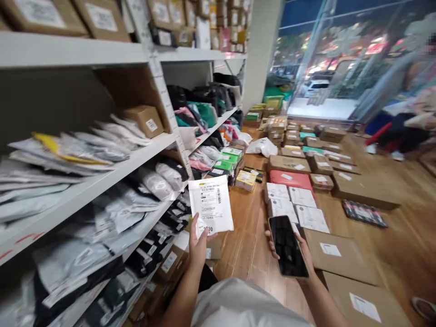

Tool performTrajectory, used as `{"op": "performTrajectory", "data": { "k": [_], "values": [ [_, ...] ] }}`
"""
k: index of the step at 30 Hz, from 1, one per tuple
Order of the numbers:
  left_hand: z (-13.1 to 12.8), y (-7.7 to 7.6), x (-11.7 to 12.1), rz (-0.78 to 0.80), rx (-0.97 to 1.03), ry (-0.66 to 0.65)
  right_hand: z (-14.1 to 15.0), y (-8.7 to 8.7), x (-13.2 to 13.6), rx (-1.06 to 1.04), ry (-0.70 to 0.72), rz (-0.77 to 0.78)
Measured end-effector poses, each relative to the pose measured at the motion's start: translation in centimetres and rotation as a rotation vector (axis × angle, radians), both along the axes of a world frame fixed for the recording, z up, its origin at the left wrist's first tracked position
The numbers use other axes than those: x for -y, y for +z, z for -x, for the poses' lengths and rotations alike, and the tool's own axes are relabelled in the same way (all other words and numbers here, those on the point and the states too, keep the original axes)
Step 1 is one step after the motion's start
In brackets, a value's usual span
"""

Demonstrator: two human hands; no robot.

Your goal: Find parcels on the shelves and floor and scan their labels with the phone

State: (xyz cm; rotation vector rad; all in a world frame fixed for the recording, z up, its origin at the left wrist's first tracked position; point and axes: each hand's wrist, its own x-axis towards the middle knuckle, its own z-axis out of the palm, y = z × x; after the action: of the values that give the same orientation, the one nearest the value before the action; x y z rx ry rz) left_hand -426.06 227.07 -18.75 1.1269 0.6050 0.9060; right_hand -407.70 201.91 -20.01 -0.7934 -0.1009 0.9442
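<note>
My left hand [199, 238] grips the lower edge of a white mailing envelope [213, 202], thumb across its front. The envelope is held upright with its printed label, barcode and large digits facing me. In my right hand [301, 250] lies a smartphone [288, 247], its dark screen turned up and fingers wrapped round both sides. Both hands are in front of my body, apart from each other, with the envelope left of the phone.
Left, a white shelf rack [136, 156] carries many poly mailers [98, 141] and boxes. On the wooden floor [247, 231], rows of cardboard boxes [340, 254] and white boxes [311, 218] stand to the right. A blurred person [405, 122] is at the far right, near the window [316, 86].
</note>
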Motion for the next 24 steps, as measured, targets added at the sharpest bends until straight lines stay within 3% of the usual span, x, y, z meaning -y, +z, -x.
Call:
{"op": "performTrajectory", "data": {
  "k": [5,9,12,19,24],
  "values": [
    [-6.9,2.3,5.7,-0.015,-0.012,-0.182,-2.0,-1.1,9.3,-0.132,-0.191,-0.079],
    [-10.3,3.0,8.3,-0.019,-0.020,-0.307,-1.3,-0.7,12.7,-0.260,-0.418,-0.183],
    [-12.7,3.3,9.3,-0.024,-0.026,-0.374,-0.7,-0.6,13.5,-0.326,-0.563,-0.201],
    [-18.9,2.7,9.3,-0.020,-0.060,-0.480,-2.2,-2.0,12.9,-0.431,-0.690,0.017],
    [-24.8,2.8,7.6,-0.037,-0.037,-0.543,-5.6,-0.7,10.4,-0.220,-0.716,0.145]
  ]
}}
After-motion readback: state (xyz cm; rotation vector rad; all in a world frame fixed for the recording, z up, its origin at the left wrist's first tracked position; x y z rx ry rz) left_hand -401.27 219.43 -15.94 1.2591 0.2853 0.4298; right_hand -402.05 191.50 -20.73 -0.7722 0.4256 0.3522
